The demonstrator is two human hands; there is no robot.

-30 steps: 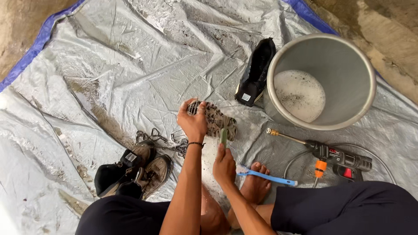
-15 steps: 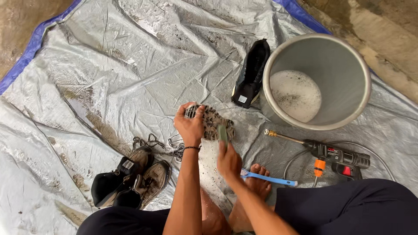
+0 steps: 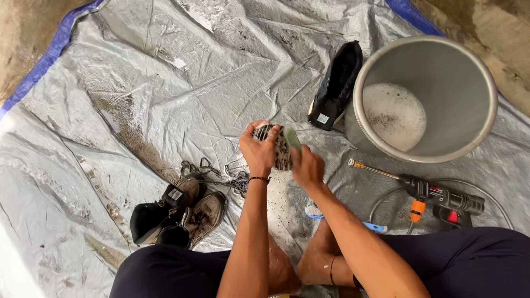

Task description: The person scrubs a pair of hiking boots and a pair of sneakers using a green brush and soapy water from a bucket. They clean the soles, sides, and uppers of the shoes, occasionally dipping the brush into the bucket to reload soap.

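Observation:
My left hand (image 3: 258,150) grips a muddy shoe (image 3: 281,148) sole-up over a grey tarp (image 3: 165,83). My right hand (image 3: 307,167) holds a green scrub brush (image 3: 292,137) pressed onto the shoe's sole. Soapy foam lies on the tarp just below my hands. A black cord bracelet sits on my left wrist.
A metal bucket (image 3: 467,144) with foamy water stands at the right, a black shoe (image 3: 337,85) leaning against it. A spray gun with hose (image 3: 436,194) lies at the right. A blue toothbrush (image 3: 375,226) lies by my foot. Two dirty shoes (image 3: 176,212) and laces (image 3: 223,175) lie at the left.
My right hand has moved up along the sole with the brush. The view has shifted slightly to the left and down.

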